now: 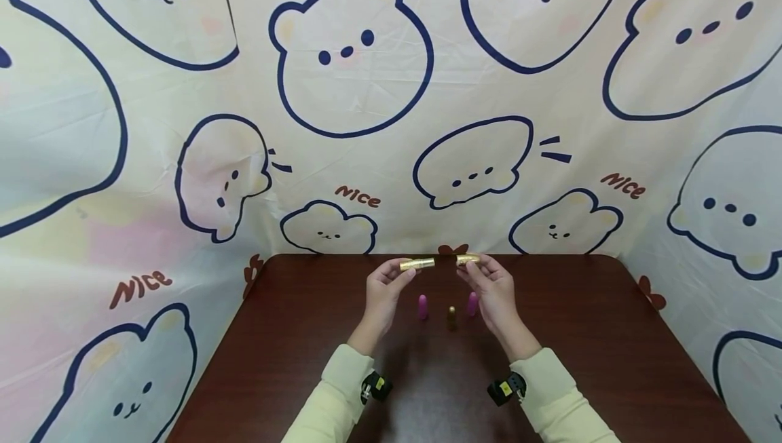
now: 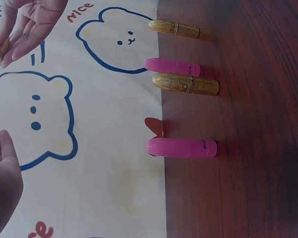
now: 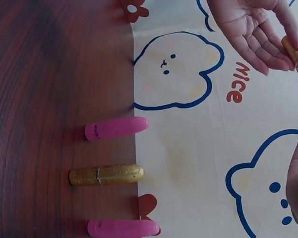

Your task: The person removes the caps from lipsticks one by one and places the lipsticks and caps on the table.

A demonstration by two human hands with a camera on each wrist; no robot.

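My left hand (image 1: 385, 287) pinches the base of a gold lipstick tube (image 1: 417, 264), its paler inner neck facing right. Level with it, my right hand (image 1: 496, 288) pinches a gold lipstick cap (image 1: 468, 260), its open end toward the base with a gap between them. Both pieces are raised above the table. Below the hands stand a pink tube (image 1: 423, 307), a gold tube (image 1: 451, 317) and another pink tube (image 1: 472, 304), all upright. One more gold tube (image 2: 175, 28) shows in the left wrist view; my right hand hides it in the head view.
The dark reddish-brown wooden table (image 1: 293, 361) ends at a cloth backdrop (image 1: 354, 90) with cartoon animal outlines, which also hangs along both sides. Each wrist wears a small black camera (image 1: 377, 386) near the sleeve cuff.
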